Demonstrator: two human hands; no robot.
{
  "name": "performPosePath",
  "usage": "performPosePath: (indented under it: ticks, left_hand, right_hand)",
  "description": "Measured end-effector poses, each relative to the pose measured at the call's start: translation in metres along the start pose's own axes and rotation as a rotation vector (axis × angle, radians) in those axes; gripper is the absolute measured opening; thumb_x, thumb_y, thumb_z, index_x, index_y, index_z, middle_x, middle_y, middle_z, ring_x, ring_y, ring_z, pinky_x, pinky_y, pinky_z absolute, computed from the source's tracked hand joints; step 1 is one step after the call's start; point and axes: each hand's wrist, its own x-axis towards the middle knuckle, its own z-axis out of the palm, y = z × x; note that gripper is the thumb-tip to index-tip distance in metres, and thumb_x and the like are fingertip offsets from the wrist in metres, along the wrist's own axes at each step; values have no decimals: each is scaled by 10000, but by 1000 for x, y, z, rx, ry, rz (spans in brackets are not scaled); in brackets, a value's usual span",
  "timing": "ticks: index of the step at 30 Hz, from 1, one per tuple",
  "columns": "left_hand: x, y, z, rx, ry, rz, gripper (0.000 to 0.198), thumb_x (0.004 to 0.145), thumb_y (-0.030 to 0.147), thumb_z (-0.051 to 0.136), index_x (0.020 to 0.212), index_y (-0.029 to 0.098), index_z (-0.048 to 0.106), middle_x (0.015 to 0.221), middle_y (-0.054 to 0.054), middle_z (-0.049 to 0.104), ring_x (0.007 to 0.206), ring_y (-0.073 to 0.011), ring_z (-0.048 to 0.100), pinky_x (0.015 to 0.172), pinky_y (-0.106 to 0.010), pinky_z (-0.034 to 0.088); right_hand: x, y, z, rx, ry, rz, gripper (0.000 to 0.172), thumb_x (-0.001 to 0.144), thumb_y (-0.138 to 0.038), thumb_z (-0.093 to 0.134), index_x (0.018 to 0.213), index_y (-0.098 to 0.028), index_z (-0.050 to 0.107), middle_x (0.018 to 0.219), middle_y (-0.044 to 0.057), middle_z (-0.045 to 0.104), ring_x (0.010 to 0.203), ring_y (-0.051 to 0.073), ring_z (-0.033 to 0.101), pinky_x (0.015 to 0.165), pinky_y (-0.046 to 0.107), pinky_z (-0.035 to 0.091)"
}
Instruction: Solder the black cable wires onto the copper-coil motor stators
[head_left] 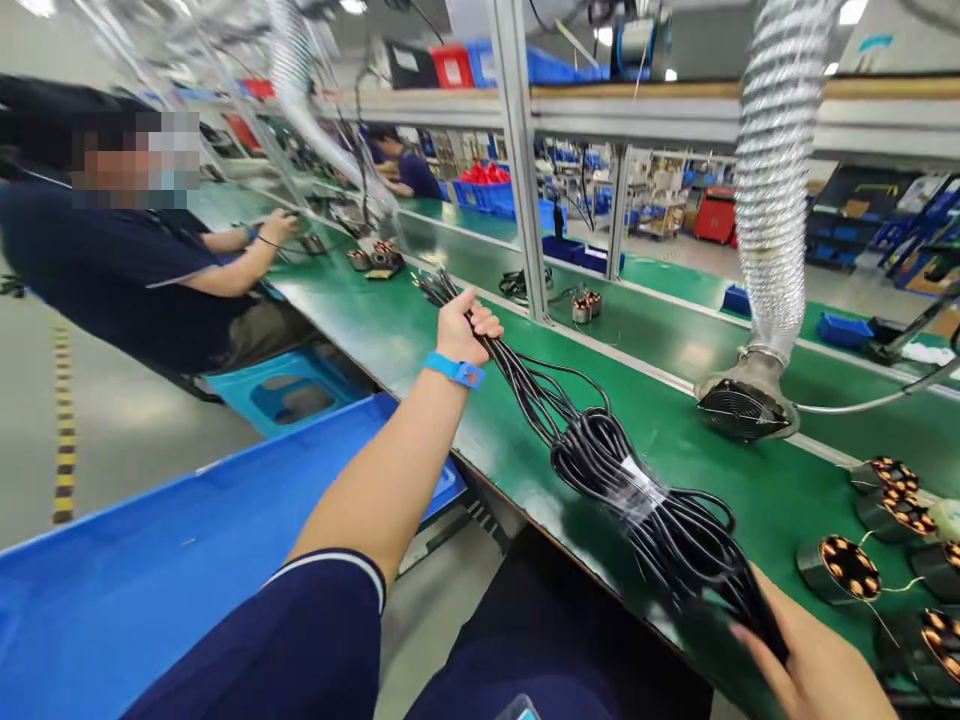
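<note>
1 cable bundle [596,455] within curled fingers [487,324]

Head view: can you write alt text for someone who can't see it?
A bundle of black cables is held over a green workbench, the left hand gripping near its wire ends and the right hand at its other end. Copper-wound parts stand at the right; a co-worker sits at the left.

Bright, motion-blurred, glare on worktop [667,440]
</note>
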Motion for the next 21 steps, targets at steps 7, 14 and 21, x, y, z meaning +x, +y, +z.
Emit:
performPosePath:
  ticks: [7, 14, 21]
  left_hand:
    - [86, -78, -65, 40, 197, -243, 489, 897, 310, 500, 557, 200, 166, 368, 103, 178, 289, -33, 215, 338, -150, 223]
    - [121, -107, -67, 26, 196, -353, 474, 924, 337, 499, 562, 198, 226, 388, 94, 239, 298, -30, 245, 338, -152, 242]
    - [110, -148, -63, -5, 178, -349, 378, 925, 265, 511, 573, 188, 395, 469, 54, 461, 431, -59, 506, 533, -181, 488]
  right_hand:
    - [52, -53, 34, -239, 132, 82, 671, 927, -498, 448, 1471, -126, 324, 1244, 221, 603, 1051, 328, 634, 823, 456, 543]
    - [104, -97, 54, -338, 84, -203, 478, 893, -372, 563, 1352, -246, 514, 1353, 71, 601, 1233, 297, 523, 1090, 487, 346]
    - [185, -19, 26, 172, -142, 480, 484, 837, -547, 594, 1162, -197, 672, 1146, 78, 708, 1031, 251, 669, 940, 427, 512]
